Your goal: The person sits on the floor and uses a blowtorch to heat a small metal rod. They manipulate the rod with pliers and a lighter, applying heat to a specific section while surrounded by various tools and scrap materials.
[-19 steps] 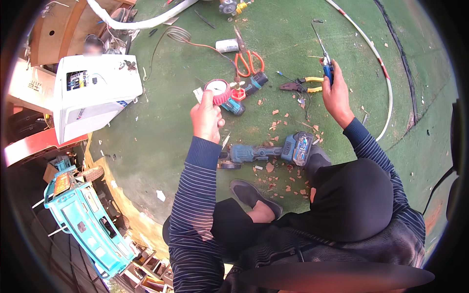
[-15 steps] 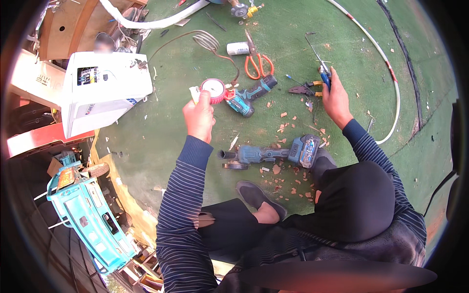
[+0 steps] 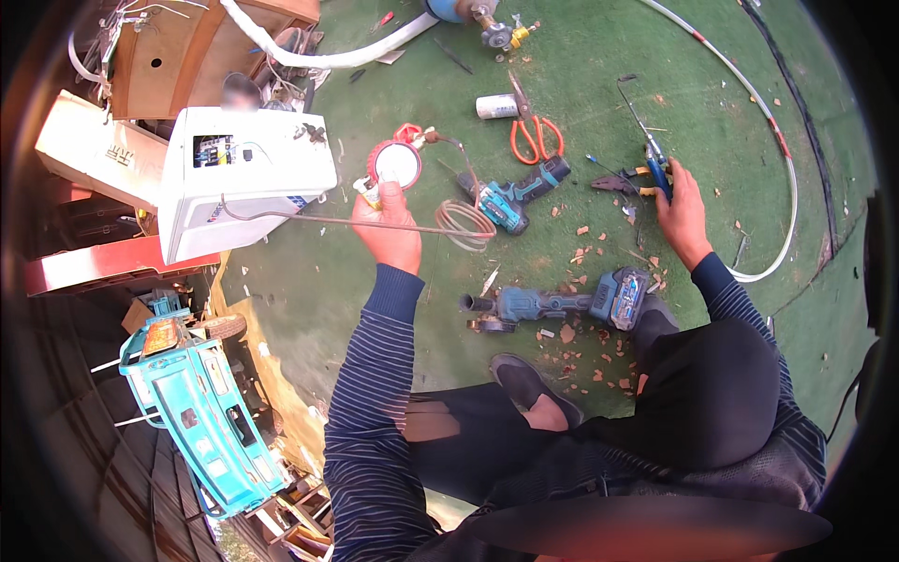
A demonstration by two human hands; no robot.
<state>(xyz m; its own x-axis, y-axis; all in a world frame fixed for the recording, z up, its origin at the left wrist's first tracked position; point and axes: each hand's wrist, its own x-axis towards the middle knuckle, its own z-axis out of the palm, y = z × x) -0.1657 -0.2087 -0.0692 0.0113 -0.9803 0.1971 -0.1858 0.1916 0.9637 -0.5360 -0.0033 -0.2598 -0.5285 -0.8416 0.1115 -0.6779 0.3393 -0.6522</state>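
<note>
My left hand (image 3: 389, 234) grips a round pressure gauge (image 3: 395, 165) with a red rim and pale dial, held up above the green floor. A thin hose (image 3: 465, 228) loops from its brass fitting, then runs left across the wrist side to a white boxy appliance (image 3: 248, 169). On the right, my right hand (image 3: 684, 217) is closed about the end of a blue-handled tool (image 3: 658, 170) with a thin, bent-tipped metal shaft. Beside that tool lie pliers (image 3: 615, 184). A teal cordless drill (image 3: 510, 201) rests between my hands.
Orange-handled scissors (image 3: 537, 139) and a white can (image 3: 496, 106) lie farther off. A blue angle grinder (image 3: 552, 303) lies near my feet among reddish chips. A valve with brass fittings (image 3: 501, 36) is at the top, a white hose (image 3: 791, 187) at right, a turquoise vehicle (image 3: 201, 412) at left.
The gauge has turned in my left hand, its fitting swinging upward. The hose coil has dropped to the right of that hand. My right hand stays at the blue-handled tool; the view has shifted slightly.
</note>
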